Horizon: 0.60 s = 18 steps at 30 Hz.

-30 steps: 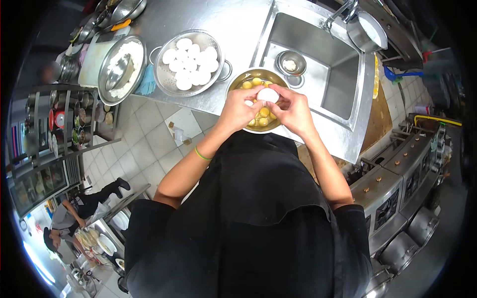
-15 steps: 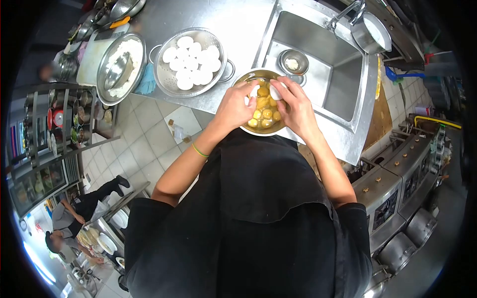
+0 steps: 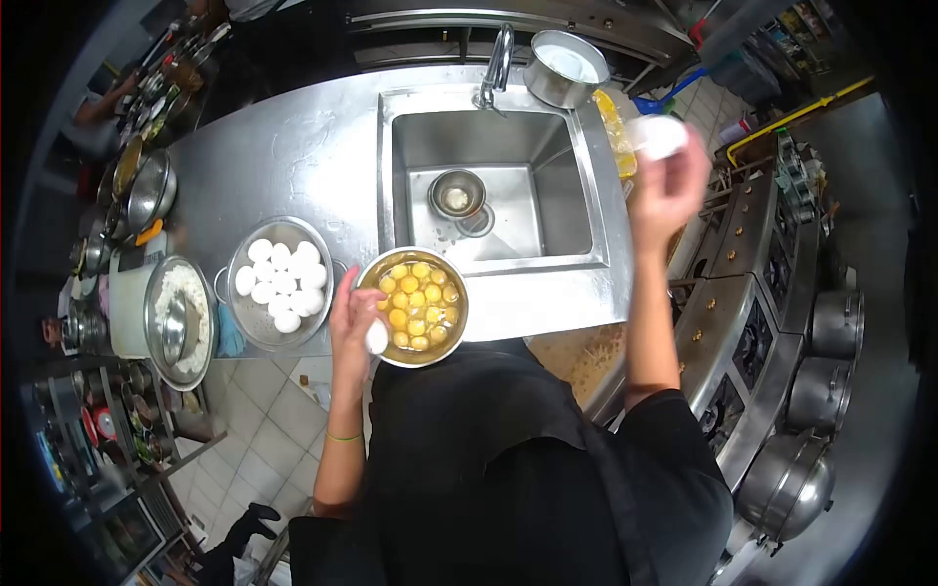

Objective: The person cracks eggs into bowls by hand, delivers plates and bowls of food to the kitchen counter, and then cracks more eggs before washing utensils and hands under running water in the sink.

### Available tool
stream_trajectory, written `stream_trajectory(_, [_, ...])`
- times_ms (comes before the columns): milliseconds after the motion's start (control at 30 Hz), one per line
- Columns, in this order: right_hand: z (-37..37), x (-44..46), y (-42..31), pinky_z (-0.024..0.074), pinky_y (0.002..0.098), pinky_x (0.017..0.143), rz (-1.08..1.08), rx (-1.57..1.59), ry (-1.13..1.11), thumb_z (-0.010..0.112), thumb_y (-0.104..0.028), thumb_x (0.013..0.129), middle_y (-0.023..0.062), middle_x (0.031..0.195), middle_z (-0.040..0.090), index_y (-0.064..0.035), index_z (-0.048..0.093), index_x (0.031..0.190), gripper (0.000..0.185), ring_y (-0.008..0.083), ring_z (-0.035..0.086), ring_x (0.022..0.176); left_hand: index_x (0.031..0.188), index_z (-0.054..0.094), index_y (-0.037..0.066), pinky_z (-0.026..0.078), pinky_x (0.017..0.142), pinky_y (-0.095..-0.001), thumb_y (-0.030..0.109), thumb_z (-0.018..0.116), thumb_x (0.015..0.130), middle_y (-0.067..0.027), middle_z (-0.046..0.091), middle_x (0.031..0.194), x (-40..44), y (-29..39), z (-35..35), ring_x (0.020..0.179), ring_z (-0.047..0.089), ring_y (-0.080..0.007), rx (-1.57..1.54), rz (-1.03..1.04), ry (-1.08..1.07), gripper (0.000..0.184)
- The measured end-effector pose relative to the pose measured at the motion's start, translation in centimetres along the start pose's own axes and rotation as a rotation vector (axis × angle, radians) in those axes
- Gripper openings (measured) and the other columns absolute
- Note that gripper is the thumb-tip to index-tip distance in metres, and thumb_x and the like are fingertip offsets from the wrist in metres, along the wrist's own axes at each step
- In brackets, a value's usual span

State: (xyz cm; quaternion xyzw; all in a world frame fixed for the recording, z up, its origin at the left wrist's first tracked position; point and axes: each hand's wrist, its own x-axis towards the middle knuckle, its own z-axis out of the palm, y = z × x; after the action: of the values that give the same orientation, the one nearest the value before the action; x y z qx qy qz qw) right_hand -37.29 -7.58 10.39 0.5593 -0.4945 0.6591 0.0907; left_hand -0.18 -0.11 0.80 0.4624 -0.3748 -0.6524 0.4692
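Observation:
A metal bowl [image 3: 459,327] of cracked eggs, with many whole yolks [image 3: 418,305], sits at the counter's front edge by my waist. My left hand [image 3: 350,327] is at the bowl's left rim, fingers curled around a white egg [image 3: 376,337]. My right hand [image 3: 672,181] is raised out past the sink's right side, blurred by motion. Its fingers grip a white eggshell [image 3: 660,138]; the blur hides its exact shape. Left of the bowl, whole white eggs [image 3: 283,278] fill a two-handled metal colander [image 3: 256,327].
A sink [image 3: 572,225] with a small metal bowl [image 3: 457,194] inside lies beyond. A pot [image 3: 562,83] stands by the faucet [image 3: 496,63]. A large bowl [image 3: 156,337] of white crumbly food is at left. Stoves [image 3: 718,322] and pots line the right; people are at left.
My right hand has left the bowl and swung far to the right with the eggshell. My left hand has moved to the bowl's left rim. The view has turned and shifted.

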Motion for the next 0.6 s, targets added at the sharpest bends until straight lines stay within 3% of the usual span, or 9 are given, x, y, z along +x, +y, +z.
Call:
stream_trajectory(33, [-0.9, 2.9, 1.9, 0.0482, 0.0293, 0.084, -0.054, -0.031, 0.15, 0.067, -0.01, 0.083, 0.0113, 0.11, 0.058, 0.0003, 0.047, 0.124, 0.047, 0.0177, 0.059, 0.098, 0.141, 0.025, 0.001, 0.049, 0.076, -0.0259, 0.009, 0.058, 0.083, -0.0094, 0.058, 0.098, 0.0, 0.1, -0.3, 0.084, 0.059, -0.0164, 0.002, 0.006, 0.0, 0.067])
stream_trajectory(100, [-3.4, 6.9, 8.3, 0.0464, 0.0311, 0.087, 0.009, -0.278, 0.074, 0.068, -0.018, 0.083, 0.0144, 0.117, 0.057, -0.0004, 0.042, 0.131, 0.057, 0.0222, 0.06, 0.099, 0.137, 0.032, 0.0, 0.048, 0.081, -0.0276, 0.01, 0.054, 0.084, -0.011, 0.054, 0.105, -0.4, 0.1, -0.7, 0.093, 0.056, -0.0166, -0.288, -0.097, -0.042, 0.058])
stream_trajectory(200, [-6.1, 4.9, 17.1, 0.0373, 0.0356, 0.099, 0.089, -0.678, -0.265, 0.066, -0.032, 0.082, 0.023, 0.136, 0.043, 0.0004, 0.033, 0.138, 0.072, 0.0338, 0.047, 0.121, 0.132, 0.037, 0.003, 0.045, 0.088, -0.0288, 0.005, 0.054, 0.08, -0.0083, 0.048, 0.116, -0.9, -1.8, -1.1, 0.107, 0.049, -0.0159, -0.152, 0.014, -0.127, 0.054])
stream_trajectory(233, [-3.7, 3.6, 8.7, 0.0347, 0.0353, 0.102, 0.273, -0.375, -0.31, 0.067, -0.026, 0.081, 0.0242, 0.137, 0.042, 0.0013, 0.031, 0.139, 0.073, 0.0329, 0.043, 0.126, 0.128, 0.04, 0.004, 0.044, 0.09, -0.0292, 0.003, 0.052, 0.079, -0.0067, 0.044, 0.121, -0.9, -1.9, -1.7, 0.112, 0.046, -0.0159, 0.018, 0.114, -0.169, 0.051])
stream_trajectory(300, [-1.4, -2.0, 7.6, 0.0402, 0.035, 0.099, 0.271, -0.099, -0.46, 0.062, -0.007, 0.081, 0.0181, 0.135, 0.044, 0.0033, 0.035, 0.137, 0.062, 0.0253, 0.05, 0.119, 0.125, 0.041, 0.006, 0.044, 0.09, -0.0289, 0.001, 0.057, 0.077, -0.0047, 0.042, 0.12, -1.5, -1.1, -0.1, 0.114, 0.045, -0.0157, 0.132, 0.237, -0.114, 0.051])
stream_trajectory(367, [1.8, -8.3, -1.4, 0.0477, 0.0313, 0.086, 0.518, 0.309, -0.957, 0.065, 0.005, 0.074, 0.0117, 0.133, 0.048, -0.0028, 0.042, 0.134, 0.065, 0.0206, 0.052, 0.115, 0.112, 0.045, 0.005, 0.045, 0.084, -0.0277, 0.0, 0.07, 0.069, -0.004, 0.046, 0.108, -0.7, -2.7, 1.2, 0.1, 0.048, -0.0129, 0.087, 0.237, 0.023, 0.051])
stream_trajectory(433, [4.3, -13.2, -6.9, 0.0467, 0.0346, 0.087, 0.122, 0.265, -1.198, 0.077, 0.003, 0.062, 0.0122, 0.131, 0.05, -0.0054, 0.048, 0.13, 0.075, 0.0261, 0.053, 0.114, 0.104, 0.046, 0.005, 0.045, 0.076, -0.0279, 0.004, 0.076, 0.065, -0.0039, 0.049, 0.097, 0.2, -2.4, 2.7, 0.09, 0.05, -0.0133, 0.267, 0.207, 0.096, 0.049])
stream_trajectory(500, [6.3, -14.9, -12.3, 0.0414, 0.0366, 0.095, 0.163, 0.363, -1.243, 0.073, 0.003, 0.066, 0.0146, 0.126, 0.052, -0.0045, 0.054, 0.122, 0.06, 0.0327, 0.053, 0.113, 0.1, 0.047, 0.004, 0.044, 0.07, -0.0281, 0.01, 0.078, 0.066, -0.0048, 0.051, 0.088, 0.3, -3.1, 2.7, 0.083, 0.052, -0.0136, 0.379, 0.374, 0.109, 0.046])
stream_trajectory(600, [7.6, -16.7, -12.0, 0.0424, 0.035, 0.093, 0.09, 0.367, -1.129, 0.068, 0.006, 0.07, 0.014, 0.12, 0.055, -0.002, 0.056, 0.118, 0.05, 0.0292, 0.055, 0.109, 0.107, 0.049, 0.002, 0.045, 0.079, -0.0288, 0.011, 0.071, 0.074, -0.0065, 0.054, 0.095, -0.4, 0.1, 1.2, 0.092, 0.053, -0.0144, 0.291, 0.282, -0.036, 0.041])
